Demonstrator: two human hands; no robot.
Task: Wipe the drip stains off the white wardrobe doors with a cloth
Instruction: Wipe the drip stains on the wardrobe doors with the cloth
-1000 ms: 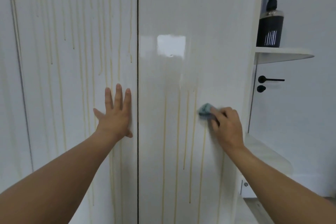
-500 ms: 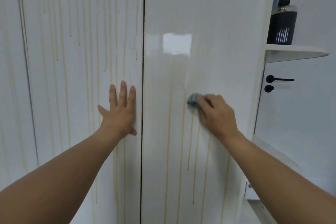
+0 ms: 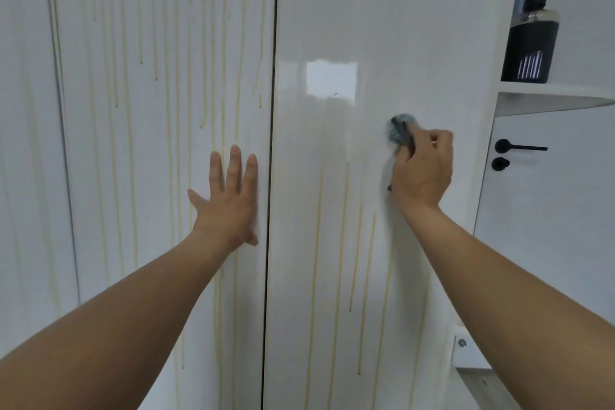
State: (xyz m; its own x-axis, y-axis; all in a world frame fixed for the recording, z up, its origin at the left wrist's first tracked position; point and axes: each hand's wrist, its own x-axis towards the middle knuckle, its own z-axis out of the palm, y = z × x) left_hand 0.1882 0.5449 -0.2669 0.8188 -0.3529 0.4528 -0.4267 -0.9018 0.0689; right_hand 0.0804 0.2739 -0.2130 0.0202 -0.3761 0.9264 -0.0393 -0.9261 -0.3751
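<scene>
Two glossy white wardrobe doors fill the view. The left door [image 3: 149, 110] carries many yellowish drip stains [image 3: 203, 83] from top to bottom. On the right door [image 3: 349, 27] the upper part looks clean, and drip stains [image 3: 342, 243] run down its lower half. My left hand [image 3: 228, 200] lies flat with straight fingers on the left door, beside the gap between the doors. My right hand [image 3: 422, 170] grips a small bunched blue-grey cloth [image 3: 399, 130] and presses it against the right door at mid height, near its right edge.
A white shelf [image 3: 552, 96] juts out to the right of the wardrobe with a black pump bottle [image 3: 529, 43] on it. Behind it is a white door with a black lever handle [image 3: 519, 147] and lock [image 3: 499, 164]. A white bracket [image 3: 461, 348] sits low right.
My right hand has carried the cloth up the right door and then to the right. My left hand has stayed flat on the left door. My head has shifted slightly.
</scene>
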